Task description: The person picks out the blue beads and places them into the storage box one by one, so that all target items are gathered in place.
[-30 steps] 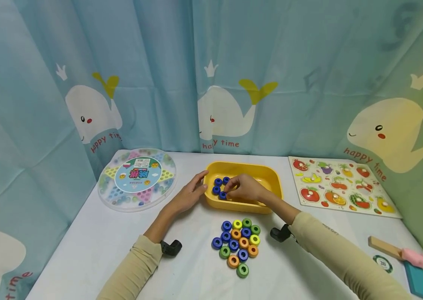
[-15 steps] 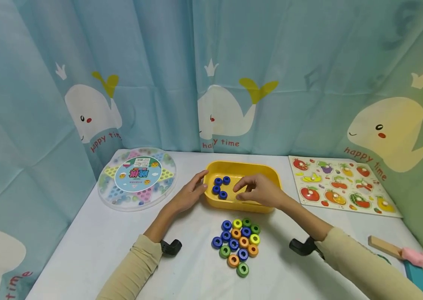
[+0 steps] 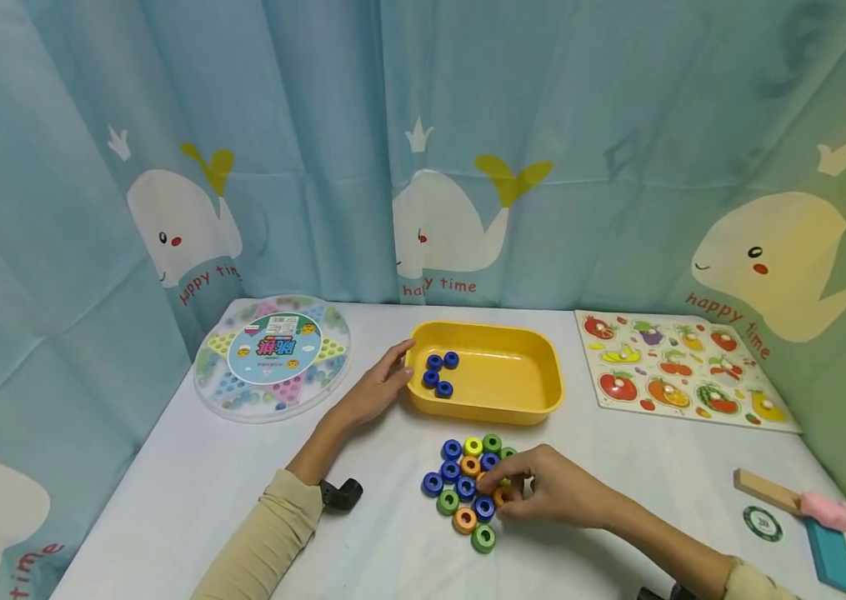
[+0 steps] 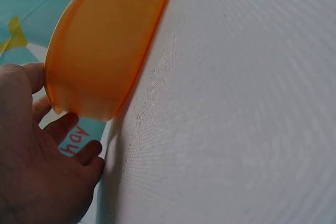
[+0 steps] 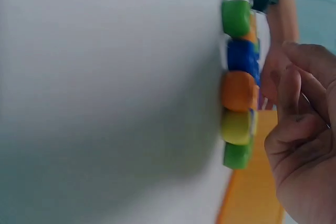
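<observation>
My left hand (image 3: 373, 393) rests against the left end of a yellow tray (image 3: 505, 379). In the left wrist view its thumb and fingers touch the rim of the tray (image 4: 100, 51). Several blue ring beads (image 3: 444, 389) sit inside, toward the tray's left. In front lies a cluster of blue, green, orange and yellow ring beads (image 3: 450, 472). Over the cluster's right side hovers my right hand (image 3: 561, 493), thumb and index finger apart with nothing between them. An orange bead (image 5: 237, 92) stands near these fingers in the right wrist view. The hand partly hides some beads.
A round Chinese checkers set (image 3: 272, 358) lies at the back left. At the back right is a fruit puzzle board (image 3: 681, 375). A toy hammer with a pink head (image 3: 826, 510), a blue block (image 3: 831, 557) and a round chip (image 3: 763, 523) lie on the right.
My right hand has let go of a blue bead in the tray, lifted out and come forward over the bead cluster. The left hand stays at the tray's end.
</observation>
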{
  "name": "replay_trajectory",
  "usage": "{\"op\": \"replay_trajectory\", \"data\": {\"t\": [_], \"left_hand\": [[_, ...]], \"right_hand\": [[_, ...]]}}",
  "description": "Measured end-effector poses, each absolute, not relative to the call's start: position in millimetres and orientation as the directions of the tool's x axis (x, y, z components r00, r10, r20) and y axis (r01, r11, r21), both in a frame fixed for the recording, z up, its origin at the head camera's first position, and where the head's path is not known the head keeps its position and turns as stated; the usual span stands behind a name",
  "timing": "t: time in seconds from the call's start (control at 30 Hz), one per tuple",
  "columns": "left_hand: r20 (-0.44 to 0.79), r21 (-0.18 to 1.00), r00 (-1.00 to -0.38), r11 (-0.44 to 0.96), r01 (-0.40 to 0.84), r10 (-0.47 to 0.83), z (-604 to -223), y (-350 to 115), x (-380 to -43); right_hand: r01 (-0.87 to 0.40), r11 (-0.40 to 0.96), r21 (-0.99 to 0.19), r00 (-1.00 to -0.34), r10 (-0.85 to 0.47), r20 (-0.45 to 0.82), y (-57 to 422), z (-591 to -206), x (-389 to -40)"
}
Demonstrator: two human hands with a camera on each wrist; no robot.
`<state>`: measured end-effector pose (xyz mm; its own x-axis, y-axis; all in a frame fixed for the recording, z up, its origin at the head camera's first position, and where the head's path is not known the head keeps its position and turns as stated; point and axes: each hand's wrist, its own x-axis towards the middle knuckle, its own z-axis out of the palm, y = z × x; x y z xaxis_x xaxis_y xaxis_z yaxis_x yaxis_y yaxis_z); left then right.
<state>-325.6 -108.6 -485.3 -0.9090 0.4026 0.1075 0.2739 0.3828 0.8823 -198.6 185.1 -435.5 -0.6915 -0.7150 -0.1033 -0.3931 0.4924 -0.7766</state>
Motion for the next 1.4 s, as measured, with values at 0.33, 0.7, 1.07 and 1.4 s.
{"op": "replay_trajectory", "data": {"t": [0.33, 0.7, 1.07, 1.4], "left_hand": [[0.1, 0.88, -0.912, 0.393, 0.268, 0.398, -487, -109, -326], [0.109, 0.875, -0.911, 0.397, 0.278, 0.398, -487, -108, -326], [0.113, 0.883, -0.908, 0.379, 0.277, 0.403, -487, -108, -326], [0.107, 0.885, -0.905, 0.375, 0.275, 0.412, -481, -108, -322]], "right_hand": [[-0.424, 0.522, -0.74, -0.75, -0.66, -0.036, 182, -457, -187], [-0.46, 0.552, -0.695, -0.771, -0.637, 0.004, 181, -463, -179], [-0.469, 0.566, -0.678, -0.773, -0.634, 0.005, 181, -466, -179], [-0.473, 0.571, -0.672, -0.77, -0.638, 0.0, 182, -466, -178]]}}
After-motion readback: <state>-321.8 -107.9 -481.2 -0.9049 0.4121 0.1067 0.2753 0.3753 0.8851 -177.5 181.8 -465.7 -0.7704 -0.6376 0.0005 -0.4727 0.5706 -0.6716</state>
